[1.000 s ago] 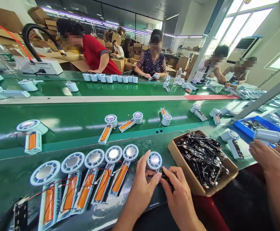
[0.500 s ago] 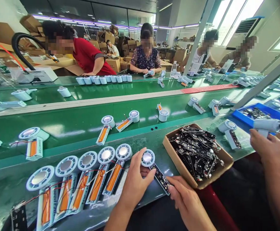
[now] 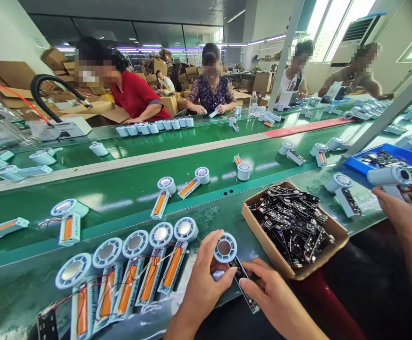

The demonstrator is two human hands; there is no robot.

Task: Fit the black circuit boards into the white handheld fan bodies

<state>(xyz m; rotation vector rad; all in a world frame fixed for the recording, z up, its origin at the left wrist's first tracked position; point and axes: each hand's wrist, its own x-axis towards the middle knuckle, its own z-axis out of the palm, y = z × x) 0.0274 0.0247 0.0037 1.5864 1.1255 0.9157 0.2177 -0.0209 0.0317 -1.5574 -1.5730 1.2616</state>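
Note:
My left hand (image 3: 203,282) curls around a white fan half-shell (image 3: 225,248) with a round head, gripping it at the near edge of the green bench. My right hand (image 3: 275,297) pinches the black circuit board (image 3: 244,282) that lies along the shell's handle. Left of my hands lies a row of several similar shells (image 3: 135,267) with orange batteries and red wires. A cardboard box of black circuit boards (image 3: 292,226) stands just right of my hands.
A green conveyor belt (image 3: 121,189) carries more fan parts. A neighbour's hand (image 3: 402,210) at the right holds a white fan body (image 3: 390,175) near a blue tray (image 3: 386,158). Several people work across the line, with cardboard boxes behind them.
My right hand has come back up to the circuit board and the shell has shifted slightly nearer me. The camera view has tilted a little.

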